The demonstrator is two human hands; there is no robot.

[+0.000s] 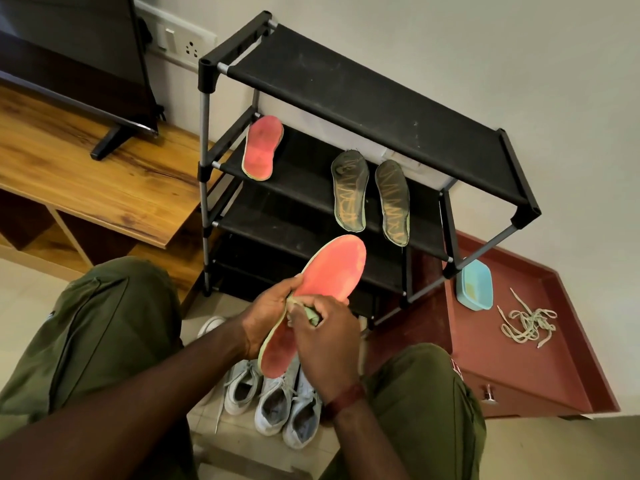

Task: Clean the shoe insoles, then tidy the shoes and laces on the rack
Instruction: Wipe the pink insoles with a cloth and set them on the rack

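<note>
You steady a pink insole (332, 268) between your knees, left hand (273, 313) gripping its edge so the face tilts up, while your right hand (325, 341) pinches a green cloth (312, 316) against it to scrub. Its twin (262, 147) and two dark insoles (349, 190) lie on the rack (363, 98), probably set out to dry. The shoes (277, 400) wait below and the laces (528, 322) lie off to the side.

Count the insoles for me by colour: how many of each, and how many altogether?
Pink insoles: 2, one held, one on the rack.
Dark insoles: 2, both on the rack.
Total: 4.
</note>
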